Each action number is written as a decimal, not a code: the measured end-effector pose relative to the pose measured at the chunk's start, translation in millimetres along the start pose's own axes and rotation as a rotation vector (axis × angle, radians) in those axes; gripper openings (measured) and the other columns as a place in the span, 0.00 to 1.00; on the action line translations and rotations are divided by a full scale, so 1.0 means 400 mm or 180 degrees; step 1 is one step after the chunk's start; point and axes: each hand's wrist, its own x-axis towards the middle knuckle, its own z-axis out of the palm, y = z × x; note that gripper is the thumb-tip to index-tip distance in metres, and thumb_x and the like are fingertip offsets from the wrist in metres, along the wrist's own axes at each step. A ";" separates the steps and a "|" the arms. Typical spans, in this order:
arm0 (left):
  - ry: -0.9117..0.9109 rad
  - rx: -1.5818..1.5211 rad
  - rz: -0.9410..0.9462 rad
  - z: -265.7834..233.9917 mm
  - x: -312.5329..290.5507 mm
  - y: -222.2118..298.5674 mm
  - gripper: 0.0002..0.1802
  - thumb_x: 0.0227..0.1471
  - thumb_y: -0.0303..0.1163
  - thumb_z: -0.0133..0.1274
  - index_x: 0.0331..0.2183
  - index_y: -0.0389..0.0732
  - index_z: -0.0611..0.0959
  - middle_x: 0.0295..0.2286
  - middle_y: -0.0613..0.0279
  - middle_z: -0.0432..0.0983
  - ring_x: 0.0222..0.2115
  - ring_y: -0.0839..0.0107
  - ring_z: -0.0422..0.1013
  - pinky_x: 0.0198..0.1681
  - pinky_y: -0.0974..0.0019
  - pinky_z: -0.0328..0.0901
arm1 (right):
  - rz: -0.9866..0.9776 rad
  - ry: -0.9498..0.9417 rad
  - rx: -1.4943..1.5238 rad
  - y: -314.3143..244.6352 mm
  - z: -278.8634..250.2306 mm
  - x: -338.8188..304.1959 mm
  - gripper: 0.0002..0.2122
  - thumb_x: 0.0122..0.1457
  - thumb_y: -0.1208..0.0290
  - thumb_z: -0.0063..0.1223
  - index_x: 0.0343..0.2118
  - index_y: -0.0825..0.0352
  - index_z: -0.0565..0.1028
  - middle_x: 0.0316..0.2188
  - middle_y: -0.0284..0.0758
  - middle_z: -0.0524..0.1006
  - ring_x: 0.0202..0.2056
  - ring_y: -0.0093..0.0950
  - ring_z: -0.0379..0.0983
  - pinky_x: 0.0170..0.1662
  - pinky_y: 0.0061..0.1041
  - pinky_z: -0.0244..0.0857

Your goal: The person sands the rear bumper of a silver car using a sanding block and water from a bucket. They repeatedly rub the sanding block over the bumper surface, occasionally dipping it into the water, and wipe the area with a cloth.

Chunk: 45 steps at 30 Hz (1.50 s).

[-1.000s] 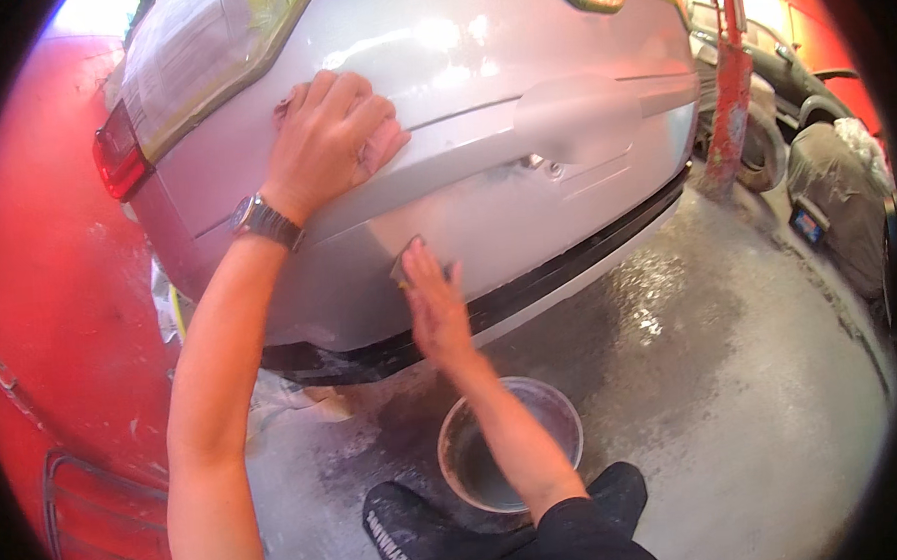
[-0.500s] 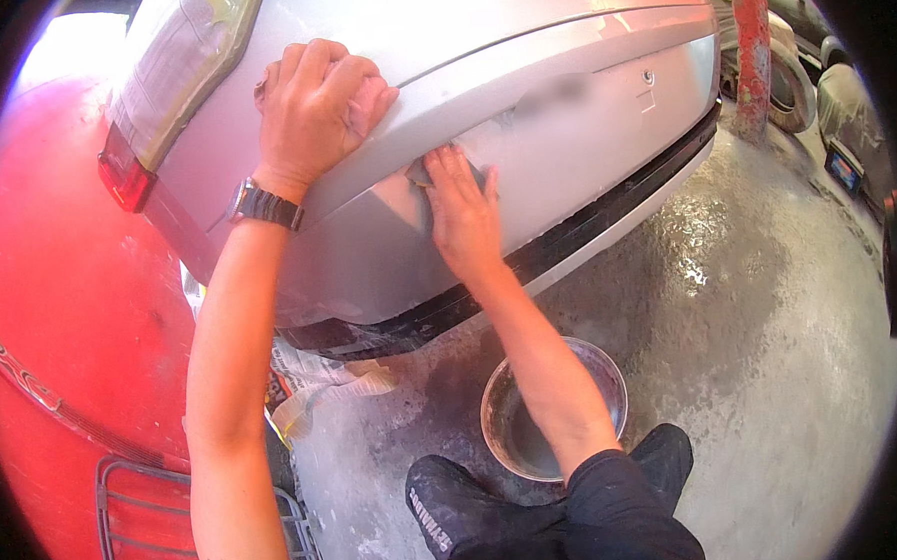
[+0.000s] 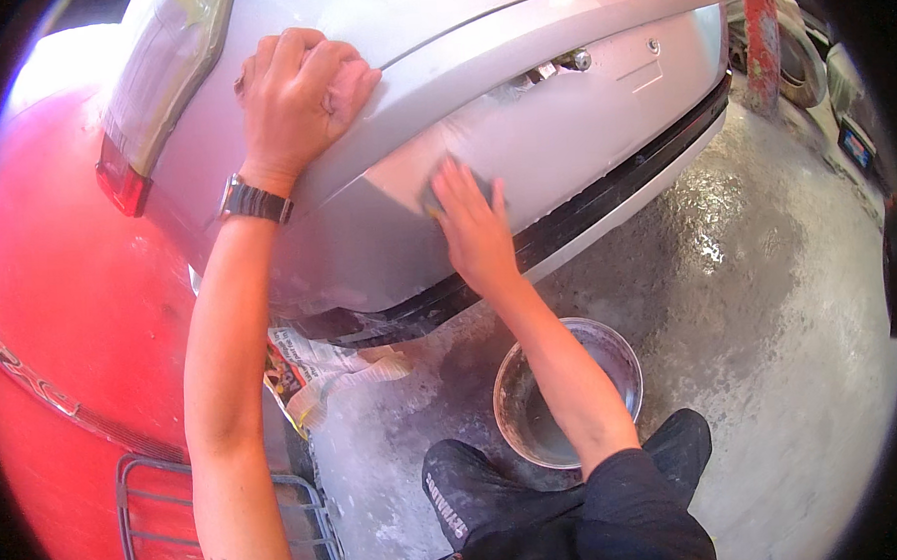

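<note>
A silver car's rear panel fills the upper middle, with a paler, bare-looking patch on it. My right hand lies over a dark sanding pad, pressing it flat on the panel just below that patch; most of the pad hides under the fingers, which are slightly blurred. My left hand, a watch on its wrist, rests higher on the car's body with fingers curled around a wadded pinkish cloth.
Between my knees a round basin stands on the wet concrete floor. Red bodywork and a dark metal rack border the left. Newspaper lies below the bumper. A red post rises at the far right.
My right hand has slid the pad a little down along the panel, uncovering more of the pale patch. My left hand keeps its hold on the cloth. The whole view has shifted slightly.
</note>
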 end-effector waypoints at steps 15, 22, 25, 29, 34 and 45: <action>-0.0069 -0.0027 0.0118 -0.006 0.009 0.004 0.11 0.50 0.38 0.72 0.36 0.47 0.88 0.36 0.61 0.78 0.40 0.58 0.73 0.44 0.55 0.66 | -0.0990 -0.0805 -0.0748 0.185 -0.112 -0.095 0.31 0.60 0.74 0.58 0.69 0.58 0.68 0.74 0.33 0.64 0.73 0.36 0.61 0.72 0.63 0.50; -0.0097 0.0061 0.0076 0.016 0.014 0.022 0.11 0.51 0.39 0.72 0.36 0.47 0.89 0.36 0.60 0.79 0.39 0.59 0.73 0.44 0.55 0.66 | -0.0895 -0.0111 -0.0424 0.116 -0.078 0.097 0.34 0.56 0.78 0.61 0.68 0.58 0.69 0.73 0.33 0.67 0.72 0.36 0.64 0.72 0.63 0.49; -0.0098 0.0126 0.0159 -0.010 0.006 -0.004 0.11 0.51 0.39 0.72 0.35 0.47 0.89 0.36 0.61 0.79 0.39 0.59 0.73 0.44 0.55 0.66 | -0.1095 -0.0494 -0.0430 0.158 -0.083 -0.038 0.35 0.55 0.78 0.62 0.69 0.60 0.68 0.72 0.35 0.67 0.71 0.38 0.64 0.72 0.63 0.49; -0.0124 0.0075 0.0168 0.004 0.016 0.001 0.10 0.52 0.39 0.72 0.35 0.47 0.89 0.36 0.61 0.79 0.39 0.60 0.74 0.44 0.55 0.66 | -0.0941 -0.0395 -0.0194 0.123 -0.073 -0.033 0.36 0.55 0.78 0.65 0.69 0.59 0.68 0.72 0.36 0.68 0.71 0.38 0.64 0.73 0.61 0.49; -0.0052 0.0125 0.0131 0.010 0.009 0.001 0.10 0.51 0.40 0.72 0.34 0.48 0.89 0.36 0.63 0.79 0.39 0.60 0.73 0.42 0.56 0.65 | -0.0633 -0.0412 0.0131 0.034 -0.039 0.020 0.36 0.54 0.79 0.67 0.68 0.60 0.69 0.71 0.36 0.69 0.71 0.38 0.65 0.73 0.58 0.48; -0.0085 0.0162 0.0114 0.003 0.007 0.006 0.11 0.51 0.40 0.72 0.36 0.49 0.89 0.37 0.61 0.80 0.40 0.60 0.74 0.45 0.56 0.67 | -0.0327 -0.0145 0.0221 0.022 -0.016 -0.062 0.35 0.54 0.81 0.66 0.68 0.64 0.70 0.71 0.40 0.68 0.72 0.40 0.64 0.73 0.58 0.50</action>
